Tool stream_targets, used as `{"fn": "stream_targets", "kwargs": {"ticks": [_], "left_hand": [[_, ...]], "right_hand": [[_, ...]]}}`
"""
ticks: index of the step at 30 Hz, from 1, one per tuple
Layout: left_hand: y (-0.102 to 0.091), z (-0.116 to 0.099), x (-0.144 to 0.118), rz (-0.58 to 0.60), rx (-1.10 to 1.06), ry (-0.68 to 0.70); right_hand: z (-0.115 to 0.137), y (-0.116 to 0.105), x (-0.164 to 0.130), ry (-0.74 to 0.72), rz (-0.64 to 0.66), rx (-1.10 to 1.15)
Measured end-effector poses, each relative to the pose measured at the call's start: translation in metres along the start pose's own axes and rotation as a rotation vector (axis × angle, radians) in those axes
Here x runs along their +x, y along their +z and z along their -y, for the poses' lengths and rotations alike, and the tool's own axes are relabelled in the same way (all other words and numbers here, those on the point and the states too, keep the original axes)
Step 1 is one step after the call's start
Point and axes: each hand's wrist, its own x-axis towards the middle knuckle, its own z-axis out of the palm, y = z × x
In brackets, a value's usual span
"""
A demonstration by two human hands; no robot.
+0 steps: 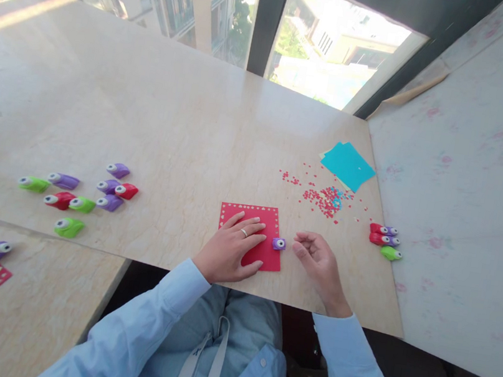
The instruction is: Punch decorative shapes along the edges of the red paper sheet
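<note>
I see a pale stone surface (158, 118) by big windows. My left hand (232, 245) lies flat on the red card (265, 255), fingers spread and holding nothing. The small purple punch (278, 243) sits on the card's right edge, touching it. My right hand (318, 263) is just right of the punch, fingers loosely curled and empty, a little nearer than the left. Its long side looks to run left to right. 8 more punches (75, 194) lie far left.

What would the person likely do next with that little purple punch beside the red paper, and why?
Probably the right hand closes on the small purple punch: it sits at the red paper's right edge, just off the open fingers, while the left hand lies flat on the sheet.
</note>
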Motion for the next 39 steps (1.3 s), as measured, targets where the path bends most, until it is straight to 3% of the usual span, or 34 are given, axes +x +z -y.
{"fn": "stream_targets", "kwargs": {"ticks": [5, 10, 15, 30, 39], "left_hand": [[0.000, 0.000, 0.000, -0.008, 0.000, 0.001], [0.001, -0.001, 0.001, -0.016, 0.001, 0.010], [0.000, -0.001, 0.001, -0.026, -0.022, -0.014], [-0.001, -0.002, 0.001, -0.036, -0.047, -0.005], [0.000, -0.001, 0.001, -0.040, -0.043, -0.007]], "right_hand": [[0.026, -0.012, 0.018, 0.237, 0.320, -0.057], [0.043, -0.015, 0.035, 0.336, 0.453, -0.150], [0.050, -0.013, 0.043, 0.376, 0.487, -0.253], [0.048, -0.014, 0.046, 0.363, 0.514, -0.237], [0.060, -0.009, 0.050, 0.369, 0.536, -0.324]]}}
